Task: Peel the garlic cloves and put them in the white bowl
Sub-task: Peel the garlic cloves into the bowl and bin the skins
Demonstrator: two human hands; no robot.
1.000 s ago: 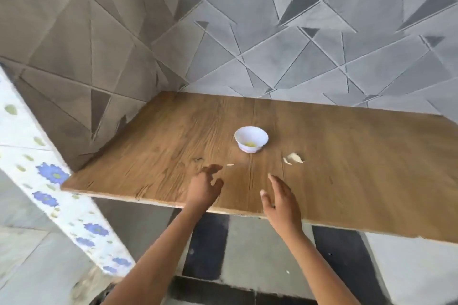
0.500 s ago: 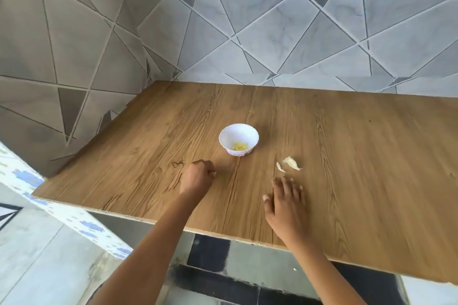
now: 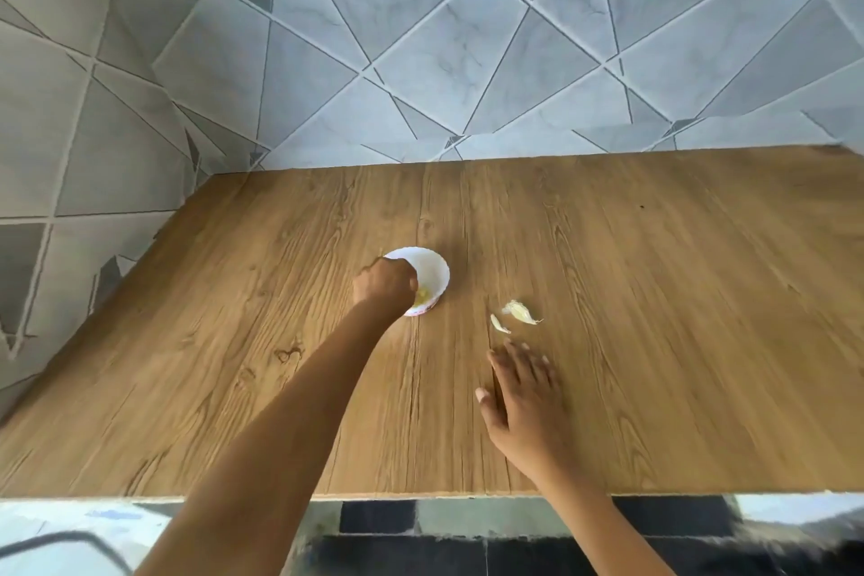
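Reaching away from the counter (image 3: 654, 295), the left hand (image 3: 385, 288) has moved over the white bowl (image 3: 432, 269); a moment ago it was a fist on the wood. Its grip is curled tight, and I cannot tell if a clove is inside. Yellow bits (image 3: 423, 295) lie in the bowl just under the grip, so a drop looks near. The right hand (image 3: 523, 393) lies flat and wide, with two garlic pieces (image 3: 519, 311) just past its fingertips.

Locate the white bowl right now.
In the head view, the white bowl sits on the table, slightly left of centre, partly covered by the left hand; garlic pieces lie to its right.
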